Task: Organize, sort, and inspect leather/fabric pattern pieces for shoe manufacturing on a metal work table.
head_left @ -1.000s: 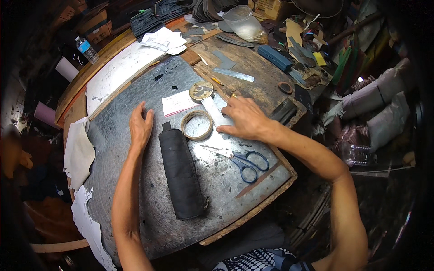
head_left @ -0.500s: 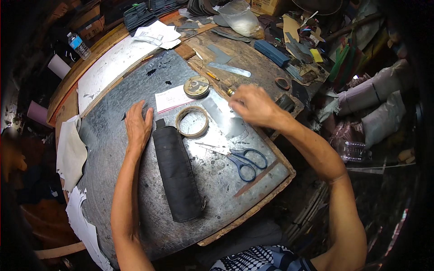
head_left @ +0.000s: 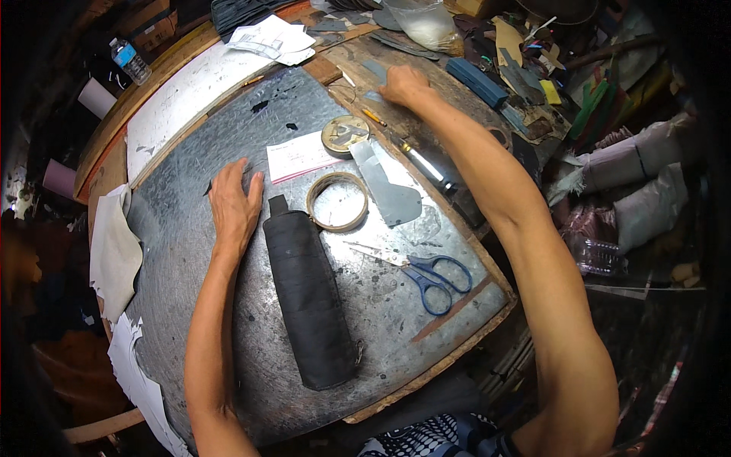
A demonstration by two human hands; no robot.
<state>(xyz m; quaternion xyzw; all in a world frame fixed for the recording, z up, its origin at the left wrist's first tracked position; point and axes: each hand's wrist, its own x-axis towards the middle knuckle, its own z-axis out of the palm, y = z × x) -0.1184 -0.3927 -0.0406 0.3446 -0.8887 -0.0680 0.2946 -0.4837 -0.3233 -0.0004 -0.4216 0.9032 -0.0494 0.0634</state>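
My left hand (head_left: 236, 199) rests on the metal-topped table with its fingers stretched out, just left of a long black zipped pouch (head_left: 308, 297). A small dark bit shows by its fingertips. My right hand (head_left: 405, 85) is over the far wooden surface, fingers bent down at a metal strip (head_left: 373, 96); hand and arm cover most of the strip. Nearer lie a pencil (head_left: 375, 117) and a silver pen-like tool (head_left: 424, 163). Between my arms are blue-handled scissors (head_left: 434, 278), a tape roll (head_left: 311, 206), a round tin (head_left: 345, 134) and a grey cut piece (head_left: 396, 199).
White paper slips (head_left: 301, 158) lie under the tin. A blue block (head_left: 477, 82) and scraps crowd the far right. Loose papers (head_left: 274, 39) and a water bottle (head_left: 131, 62) stand at the far left. The table's wooden edge (head_left: 442, 364) runs along the near right.
My right hand has moved from beside the pen-like tool farther out to the metal strip, uncovering the tool and the grey piece. My left hand stays put. The view has shifted slightly.
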